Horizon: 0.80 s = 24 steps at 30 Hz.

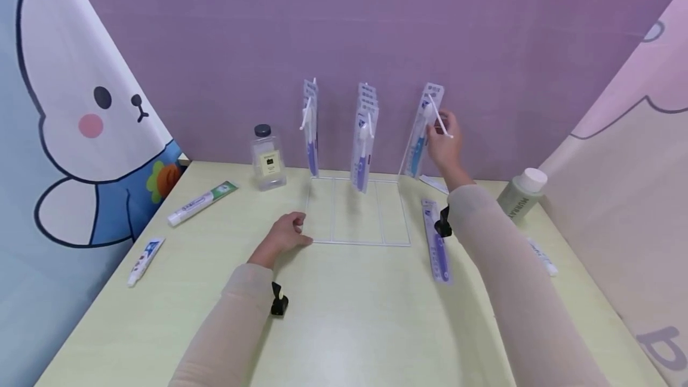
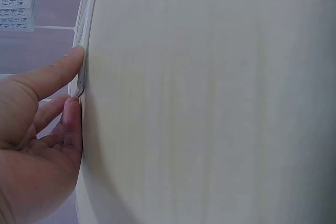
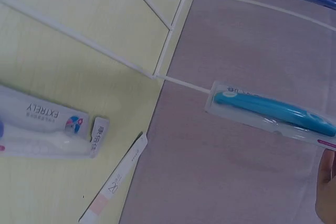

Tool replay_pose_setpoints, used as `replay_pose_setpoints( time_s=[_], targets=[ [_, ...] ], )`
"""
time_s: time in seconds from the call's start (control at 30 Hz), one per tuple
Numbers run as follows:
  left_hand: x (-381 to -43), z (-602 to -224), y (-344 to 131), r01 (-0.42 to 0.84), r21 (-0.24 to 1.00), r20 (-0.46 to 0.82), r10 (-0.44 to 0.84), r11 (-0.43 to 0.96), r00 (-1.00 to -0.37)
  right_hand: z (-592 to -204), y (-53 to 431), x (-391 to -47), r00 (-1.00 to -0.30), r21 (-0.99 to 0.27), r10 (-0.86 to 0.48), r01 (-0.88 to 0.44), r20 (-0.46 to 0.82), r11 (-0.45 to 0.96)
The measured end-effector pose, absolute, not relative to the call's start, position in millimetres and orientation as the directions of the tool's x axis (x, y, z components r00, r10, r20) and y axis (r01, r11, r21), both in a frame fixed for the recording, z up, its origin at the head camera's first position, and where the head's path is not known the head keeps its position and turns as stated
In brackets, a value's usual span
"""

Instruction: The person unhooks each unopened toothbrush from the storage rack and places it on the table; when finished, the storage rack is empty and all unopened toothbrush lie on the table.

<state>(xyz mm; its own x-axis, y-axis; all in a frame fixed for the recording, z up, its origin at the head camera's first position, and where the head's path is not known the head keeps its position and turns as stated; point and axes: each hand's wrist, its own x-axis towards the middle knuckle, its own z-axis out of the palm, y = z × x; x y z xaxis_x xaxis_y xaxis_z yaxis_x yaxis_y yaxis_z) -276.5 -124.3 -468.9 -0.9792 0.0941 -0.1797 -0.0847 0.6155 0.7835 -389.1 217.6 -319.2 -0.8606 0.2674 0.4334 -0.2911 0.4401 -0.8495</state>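
Observation:
A white wire display rack (image 1: pixel 356 243) stands on the table, with packaged toothbrushes hanging from its three hooks. My left hand (image 1: pixel 285 232) holds the front left corner of its base; in the left wrist view the thumb (image 2: pixel 65 71) lies against the wire. At the right hook, my right hand (image 1: pixel 447 143) grips the edge of a packaged blue toothbrush (image 1: pixel 417 151). The right wrist view shows its blue handle (image 3: pixel 273 113), with most of the hand out of frame. Several purple toothbrush packs (image 1: pixel 363 154) hang on the middle hook, and packs (image 1: pixel 312 148) hang on the left one.
A purple toothbrush pack (image 1: pixel 438 249) lies right of the rack, near a slim white box (image 1: pixel 433 183). Toothpaste tubes (image 1: pixel 201 203) lie at left, beside a clear black-capped bottle (image 1: pixel 268 160). At right are a grey-green bottle (image 1: pixel 520 197) and another tube (image 1: pixel 543 257).

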Motion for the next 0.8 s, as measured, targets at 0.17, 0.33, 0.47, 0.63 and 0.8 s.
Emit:
replay_pose_setpoints(
  time_s=[0.17,0.33,0.47,0.63,0.8],
  targets=[
    [-276,-470,-123,-0.08,0.786,-0.18,0.104,0.613,-0.978,-314,231,-379,-0.882,-0.877,0.277,-0.251,0.382,0.409],
    [-275,-470,-123,-0.085,0.782,-0.188,0.104,0.618,-0.977,-315,253,-370,-0.912,-0.87,0.221,-0.222,0.345,0.441],
    [-275,-470,-124,-0.09,0.777,-0.192,0.098,0.623,-0.976,-319,272,-358,-0.944,-0.868,0.141,-0.207,0.299,0.451],
    [-275,-468,-124,-0.082,0.782,-0.187,0.108,0.618,-0.976,-332,297,-340,-0.976,-0.865,0.058,-0.16,0.212,0.476],
    [-276,-467,-125,-0.076,0.778,-0.187,0.114,0.623,-0.976,-357,316,-327,-0.996,-0.87,-0.015,-0.083,0.087,0.487]
  ],
)
